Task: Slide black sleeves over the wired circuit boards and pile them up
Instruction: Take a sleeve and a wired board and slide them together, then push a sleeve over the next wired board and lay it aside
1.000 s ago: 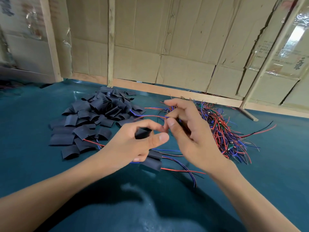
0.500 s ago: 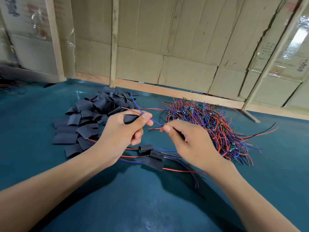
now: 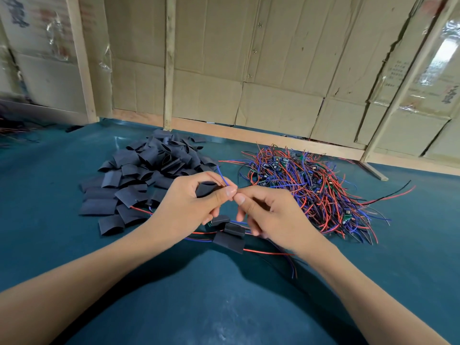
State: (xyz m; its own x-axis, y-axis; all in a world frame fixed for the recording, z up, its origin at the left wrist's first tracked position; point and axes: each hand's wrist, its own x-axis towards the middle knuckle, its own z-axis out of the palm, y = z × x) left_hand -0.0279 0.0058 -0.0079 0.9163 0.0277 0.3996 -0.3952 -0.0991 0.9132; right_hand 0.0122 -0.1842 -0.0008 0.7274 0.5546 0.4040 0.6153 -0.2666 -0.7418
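You've barely begun — a few sleeved boards (image 3: 227, 235) lie piled, your left hand (image 3: 189, 205) pinches a sleeve (image 3: 205, 189), your right hand (image 3: 271, 215) its wires, the tangle of bare boards (image 3: 311, 188) waiting.

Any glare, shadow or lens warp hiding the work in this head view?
Head view: wide-angle bowing bends the wall posts; glare on taped cardboard at upper right; forearm shadows darken the near mat; left hand and right hand stay sharp.

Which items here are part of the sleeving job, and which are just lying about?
In the job:
- left hand holding a black sleeve
- right hand pinching its wires
- pile of empty sleeves
- heap of wired circuit boards
- finished sleeved boards

Lying about:
- dark wire tangle, far left
- cardboard wall
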